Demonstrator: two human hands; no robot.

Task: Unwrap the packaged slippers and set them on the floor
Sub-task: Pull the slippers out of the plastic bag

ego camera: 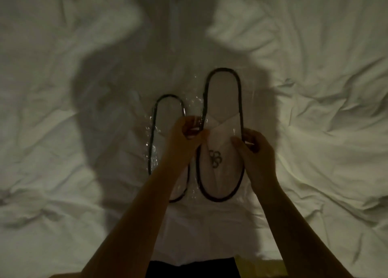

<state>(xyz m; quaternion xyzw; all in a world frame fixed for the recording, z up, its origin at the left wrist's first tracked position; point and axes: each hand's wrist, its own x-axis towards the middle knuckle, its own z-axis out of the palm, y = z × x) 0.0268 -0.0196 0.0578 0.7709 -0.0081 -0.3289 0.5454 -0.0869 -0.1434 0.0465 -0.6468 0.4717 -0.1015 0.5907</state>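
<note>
Two white slippers with dark piping are in the middle of the head view, over a rumpled white bed. The right slipper (pixel 221 101) is held up, its crossed strap and dark logo facing me. My left hand (pixel 186 139) pinches its left edge at the strap. My right hand (pixel 254 149) grips its right edge, thumb on the strap. The left slipper (pixel 165 135) lies flat on the bed, partly behind my left forearm. Clear crinkled plastic wrap (pixel 194 103) shines between and around the slippers; whether it still covers either one I cannot tell.
Wrinkled white bedding (pixel 315 110) fills the view on all sides. My shadow darkens the middle of the sheet. A dark strip (pixel 193 267) shows at the bottom edge, below the bed.
</note>
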